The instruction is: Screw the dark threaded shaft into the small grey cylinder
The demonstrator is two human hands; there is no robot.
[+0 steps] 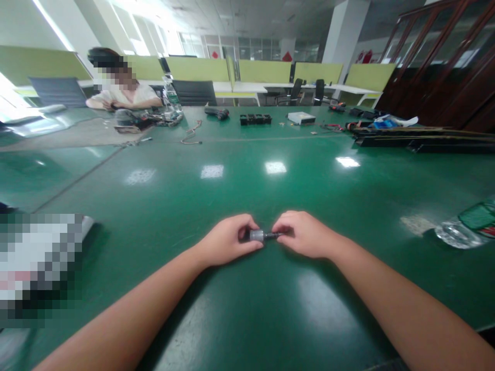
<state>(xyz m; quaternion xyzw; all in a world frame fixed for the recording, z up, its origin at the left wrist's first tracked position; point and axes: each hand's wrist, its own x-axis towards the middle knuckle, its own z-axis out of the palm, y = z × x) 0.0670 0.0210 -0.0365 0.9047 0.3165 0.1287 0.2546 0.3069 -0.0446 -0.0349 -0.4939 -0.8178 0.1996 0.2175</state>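
Just above the green table [247, 190], a small grey cylinder [257, 235] lies sideways between the thumb and fingers of my left hand [224, 241]. A thin dark rod [271, 235] with a ridged look sticks out from its right end. The fingertips of my right hand [309, 234] pinch the rod's far end, and they hide its tip. Cylinder and rod lie in one line; I cannot tell whether they are joined. Their exact kind is too small to make out.
A plastic bottle [464, 226] lies at the right, and a blurred-out pale object [42, 252] at the left. Across the table are a black block [255, 119], a white box [301, 118], a cable [190, 135] and long dark rails [425, 139]. A person [127, 93] sits far left.
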